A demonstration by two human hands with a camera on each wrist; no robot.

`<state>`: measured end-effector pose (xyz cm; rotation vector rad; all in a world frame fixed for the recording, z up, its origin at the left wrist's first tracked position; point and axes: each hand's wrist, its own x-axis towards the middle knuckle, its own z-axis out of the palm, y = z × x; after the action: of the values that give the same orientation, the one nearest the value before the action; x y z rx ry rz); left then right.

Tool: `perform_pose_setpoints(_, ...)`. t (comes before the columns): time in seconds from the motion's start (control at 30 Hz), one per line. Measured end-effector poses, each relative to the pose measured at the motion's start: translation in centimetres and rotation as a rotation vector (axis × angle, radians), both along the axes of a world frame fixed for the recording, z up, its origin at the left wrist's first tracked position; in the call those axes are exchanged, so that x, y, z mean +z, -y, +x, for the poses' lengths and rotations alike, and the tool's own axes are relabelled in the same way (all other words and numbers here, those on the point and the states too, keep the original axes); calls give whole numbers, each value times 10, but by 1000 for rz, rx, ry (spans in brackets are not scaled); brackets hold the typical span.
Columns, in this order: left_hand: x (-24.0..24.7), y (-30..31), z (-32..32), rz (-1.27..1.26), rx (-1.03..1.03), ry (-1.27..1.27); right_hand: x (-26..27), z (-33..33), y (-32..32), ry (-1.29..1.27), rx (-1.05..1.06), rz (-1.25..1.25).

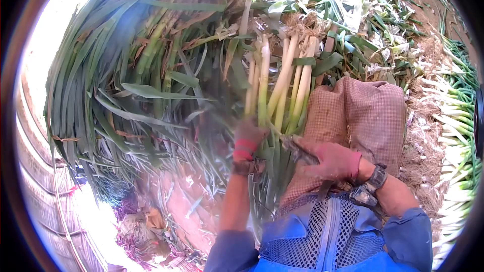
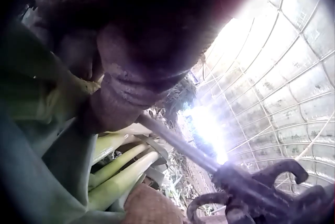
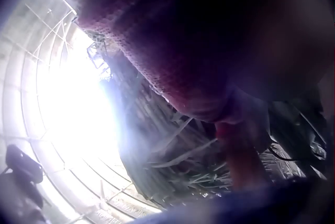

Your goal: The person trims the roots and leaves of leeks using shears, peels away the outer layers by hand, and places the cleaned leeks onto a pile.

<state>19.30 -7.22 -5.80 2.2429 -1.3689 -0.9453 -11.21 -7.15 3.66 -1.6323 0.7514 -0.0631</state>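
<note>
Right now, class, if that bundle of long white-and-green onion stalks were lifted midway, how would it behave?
The thick white stalks probably stay stiff; the long green leaves likely flop. Loose stalks may slide apart unless the left hand grips firmly.

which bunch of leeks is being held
The middle bunch of white-stalked green leeks, gripped by the left hand; the leeks at the right edge lie untouched.

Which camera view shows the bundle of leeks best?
The head view: the whole leek bundle shows, gripped by the left hand. The left wrist view shows only a few pale stalks; the right wrist view none clearly.
</note>
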Motion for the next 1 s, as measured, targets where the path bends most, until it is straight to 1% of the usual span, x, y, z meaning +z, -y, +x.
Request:
perform_pose_setpoints(0.03,0,1,-1,0,0,1,-2,2,-2,-5,29,11)
perform_pose_setpoints(0.07,5,1,-4,-6,-23,94,2,4,0,-3,28,12)
perform_pose_setpoints(0.1,9,1,-7,-12,-47,186,10,8,5,-120,39,67)
perform_pose_setpoints(0.13,12,0,-8,-13,-46,187,15,9,8,-238,50,120)
perform_pose_setpoints(0.17,12,-1,-8,-68,-41,152,7,8,5,-237,50,118)
perform_pose_setpoints(0.2,11,-4,-8,-120,-34,117,-7,5,-2,-97,43,43)
perform_pose_setpoints(0.23,9,-6,-6,-118,-33,119,-16,3,-7,42,36,-33)
perform_pose_setpoints(0.3,5,-4,-4,-157,-42,220,-11,8,-6,-8,6,-25)
perform_pose_setpoints(0.33,3,-4,-3,-162,-45,220,-9,11,-4,-58,-24,-13)
perform_pose_setpoints(0.37,8,-4,-5,-141,-54,241,-13,15,1,-57,-26,-16)
perform_pose_setpoints(0.43,12,-6,-3,-121,-66,266,-26,28,22,-142,-97,-84)
perform_pose_setpoints(0.47,10,-6,0,-136,-54,211,-20,33,33,-139,-99,-88)
perform_pose_setpoints(0.5,11,-6,1,-152,-41,156,-10,39,46,-193,-112,-57)
perform_pose_setpoints(0.53,12,-5,3,-158,-42,158,-4,42,56,-246,-126,-27)
perform_pose_setpoints(0.57,14,-5,3,-151,-46,142,-14,45,64,-244,-128,-32)
perform_pose_setpoints(0.63,22,-3,0,-153,-54,126,-53,56,78,-166,-249,-176)
perform_pose_setpoints(0.7,38,-4,-7,-124,42,-85,-60,64,93,-182,-282,-221)
perform_pose_setpoints(0.73,32,-6,-1,-137,36,-83,-63,66,100,-200,-311,-261)
perform_pose_setpoints(0.77,20,-9,9,-147,-37,-63,-11,63,106,-314,-253,13)
perform_pose_setpoints(0.8,16,-5,16,-173,-115,-40,-41,66,109,-268,-214,-123)
perform_pose_setpoints(0.83,36,-3,10,-132,-126,-49,-74,67,109,-223,-179,-275)
perform_pose_setpoints(0.87,55,-3,5,-99,-138,-57,-83,63,84,-138,-170,-228)
perform_pose_setpoints(0.9,62,10,7,-135,-85,-200,-77,62,84,-52,-161,-220)
perform_pose_setpoints(0.93,59,1,10,-104,-21,-353,-71,60,86,-53,-169,-251)
perform_pose_setpoints(0.97,62,4,12,-124,-31,-356,-64,58,83,-101,-176,-240)
perform_pose_setpoints(1.0,65,5,15,-72,-32,-353,-53,55,78,-150,-181,-220)
